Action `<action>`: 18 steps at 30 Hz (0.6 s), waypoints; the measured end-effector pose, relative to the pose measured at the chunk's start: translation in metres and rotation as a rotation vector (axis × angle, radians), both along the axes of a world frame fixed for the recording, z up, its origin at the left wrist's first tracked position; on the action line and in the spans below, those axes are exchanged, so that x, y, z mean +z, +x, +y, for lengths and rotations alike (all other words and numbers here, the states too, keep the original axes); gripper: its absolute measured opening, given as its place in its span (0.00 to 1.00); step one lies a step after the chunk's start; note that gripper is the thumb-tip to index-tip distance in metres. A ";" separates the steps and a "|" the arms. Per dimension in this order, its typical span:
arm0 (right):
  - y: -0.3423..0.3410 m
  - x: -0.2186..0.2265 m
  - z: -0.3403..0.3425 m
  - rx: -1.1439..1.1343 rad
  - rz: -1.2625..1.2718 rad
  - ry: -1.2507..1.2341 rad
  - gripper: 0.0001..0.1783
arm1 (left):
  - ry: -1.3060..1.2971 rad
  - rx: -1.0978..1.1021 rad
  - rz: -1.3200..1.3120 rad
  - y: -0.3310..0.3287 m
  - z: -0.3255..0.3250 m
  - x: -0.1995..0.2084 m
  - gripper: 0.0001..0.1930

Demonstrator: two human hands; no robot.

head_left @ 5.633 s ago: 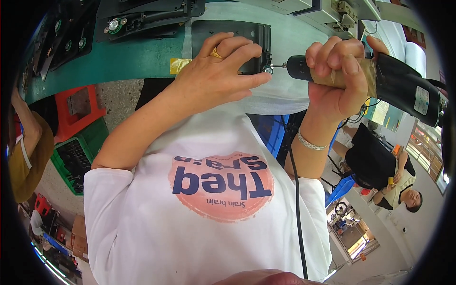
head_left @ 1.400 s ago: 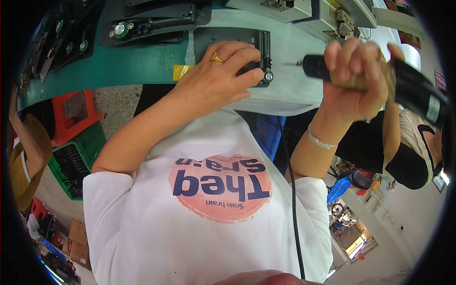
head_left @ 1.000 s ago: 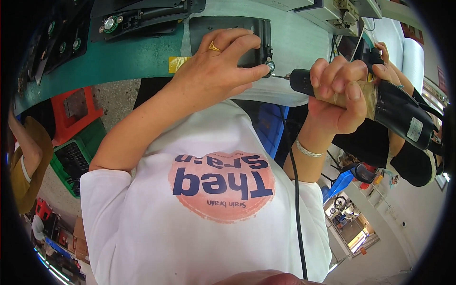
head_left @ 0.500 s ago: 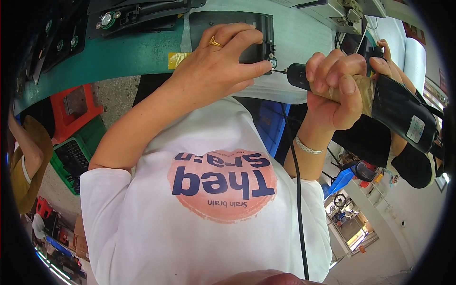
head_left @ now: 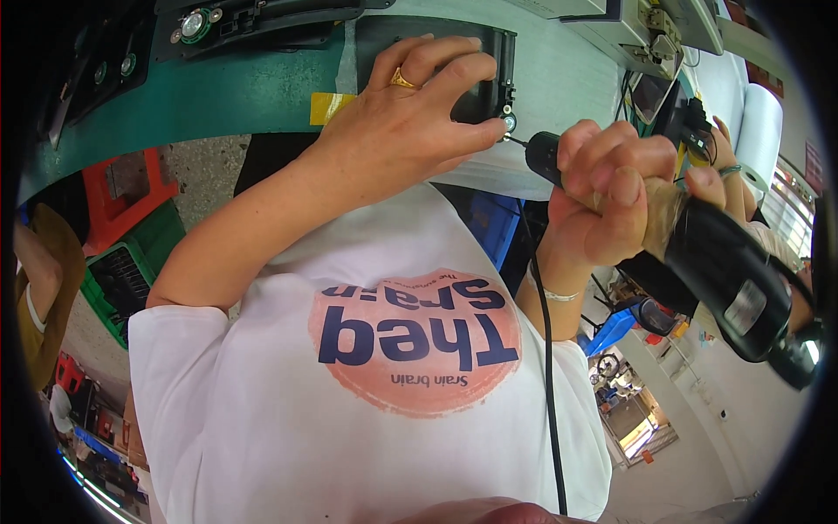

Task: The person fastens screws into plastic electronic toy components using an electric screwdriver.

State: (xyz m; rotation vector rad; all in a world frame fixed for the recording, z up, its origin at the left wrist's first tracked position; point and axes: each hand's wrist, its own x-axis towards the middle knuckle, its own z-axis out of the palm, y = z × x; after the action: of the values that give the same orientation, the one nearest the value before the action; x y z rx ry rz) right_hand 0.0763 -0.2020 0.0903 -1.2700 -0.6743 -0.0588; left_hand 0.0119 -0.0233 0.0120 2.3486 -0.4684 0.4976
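My left hand (head_left: 419, 109), a ring on one finger, is arched over a black plastic panel (head_left: 482, 103) and holds it on the bench. Its thumb tip touches the panel's near right corner, beside a small round silver part (head_left: 509, 124). My right hand (head_left: 615, 188) is wrapped round a black electric screwdriver (head_left: 742, 271) with tan tape on its grip. The tool lies aslant, its thin bit pointing left at that corner by my left thumb. Whether a screw sits at the bit's tip is too small to tell.
The bench has a green mat (head_left: 253, 100) with yellow tape (head_left: 330, 108) at its edge. More black panels (head_left: 262, 24) with round parts lie at the far left. A black cable (head_left: 548, 367) hangs before my shirt. Equipment (head_left: 642, 39) stands far right; other people are at both sides.
The screwdriver's rear end has dropped, so the tool slopes more, and my right hand has lowered slightly. My left hand and the panel appear slightly further right in view.
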 end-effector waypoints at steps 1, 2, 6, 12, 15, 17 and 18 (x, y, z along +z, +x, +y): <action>0.002 -0.003 -0.011 0.036 0.007 -0.017 0.26 | -0.007 0.002 0.004 0.000 0.000 0.000 0.22; 0.003 -0.006 -0.018 0.072 0.014 -0.034 0.25 | 0.004 0.012 -0.001 -0.001 -0.001 0.001 0.22; -0.006 -0.017 -0.009 -0.013 -0.009 0.041 0.29 | -0.004 0.024 -0.011 -0.002 -0.001 -0.001 0.22; -0.009 -0.002 0.007 -0.171 0.022 0.077 0.33 | -0.001 0.018 -0.006 -0.002 -0.002 -0.002 0.23; -0.004 -0.002 0.009 -0.147 0.024 0.052 0.34 | 0.017 0.013 -0.024 -0.001 -0.002 -0.003 0.23; 0.001 -0.009 0.003 -0.145 0.039 0.038 0.33 | 0.002 0.001 -0.029 0.000 -0.001 -0.004 0.23; 0.003 -0.011 0.000 -0.140 0.055 0.023 0.33 | -0.014 -0.008 -0.032 0.001 0.000 -0.005 0.24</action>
State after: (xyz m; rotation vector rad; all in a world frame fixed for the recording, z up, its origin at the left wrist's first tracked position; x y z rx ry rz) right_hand 0.0789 -0.2016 0.0790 -1.2906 -0.5352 -0.1461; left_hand 0.0130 -0.0237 0.0072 2.3273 -0.4871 0.5345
